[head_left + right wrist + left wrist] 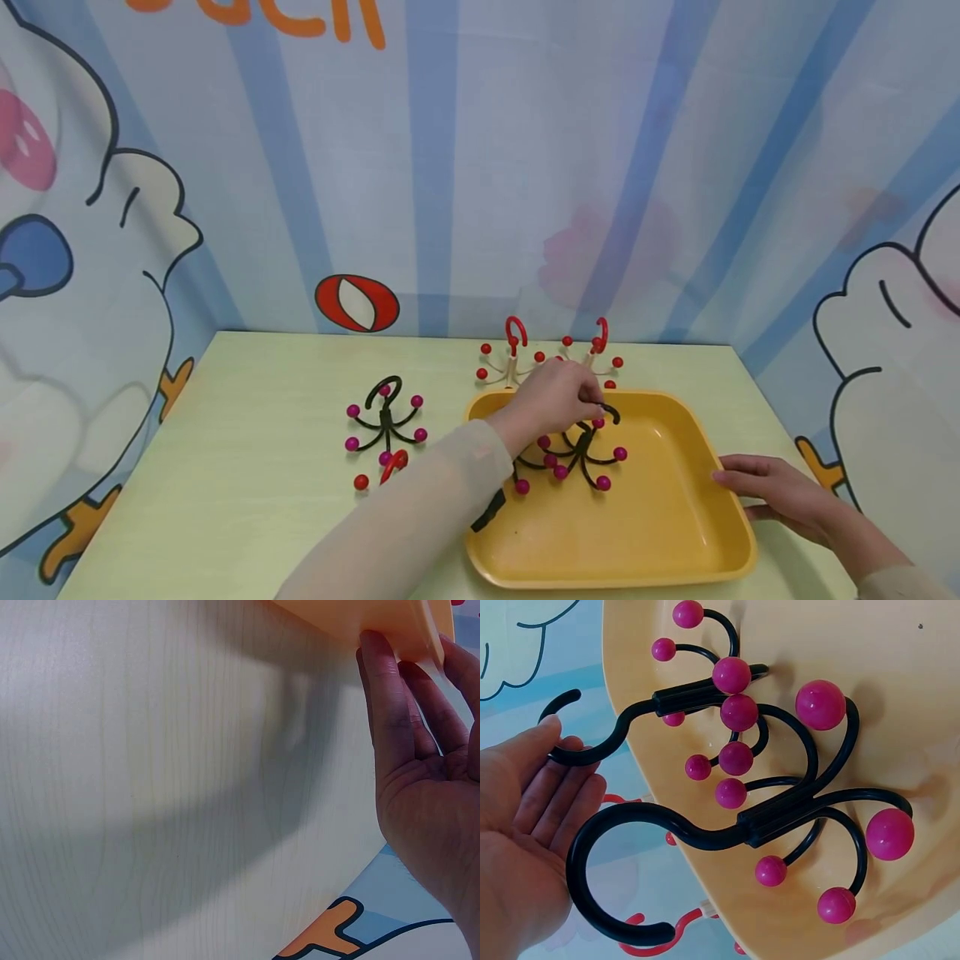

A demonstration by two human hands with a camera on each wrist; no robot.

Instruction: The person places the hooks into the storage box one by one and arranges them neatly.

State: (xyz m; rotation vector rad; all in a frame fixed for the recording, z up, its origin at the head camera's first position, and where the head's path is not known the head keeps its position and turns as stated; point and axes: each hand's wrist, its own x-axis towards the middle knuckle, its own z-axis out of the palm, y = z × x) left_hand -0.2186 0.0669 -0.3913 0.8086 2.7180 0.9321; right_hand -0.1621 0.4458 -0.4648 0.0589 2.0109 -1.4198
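Note:
My left hand [555, 396] reaches over the yellow tray [660, 517]. Its thumb and fingers pinch the hook end of a black ball-tipped hanger [582, 447], which has a curved hook and several arms with pink balls. In the left wrist view, a second black hanger [780, 814] lies beside it in the tray, hook toward the rim; the left arm partly hides this one in the head view. My right hand [787, 496] grips the tray's right edge, with the fingers [386, 682] beneath the rim.
Another black hanger [386, 421] with pink balls sits left of the tray on the pale table [247, 467]. Near it, a red hook [394, 465] shows partly behind the sleeve. Behind the tray stand two red-hooked hangers [512, 358] with red balls, close to the printed backdrop [480, 167].

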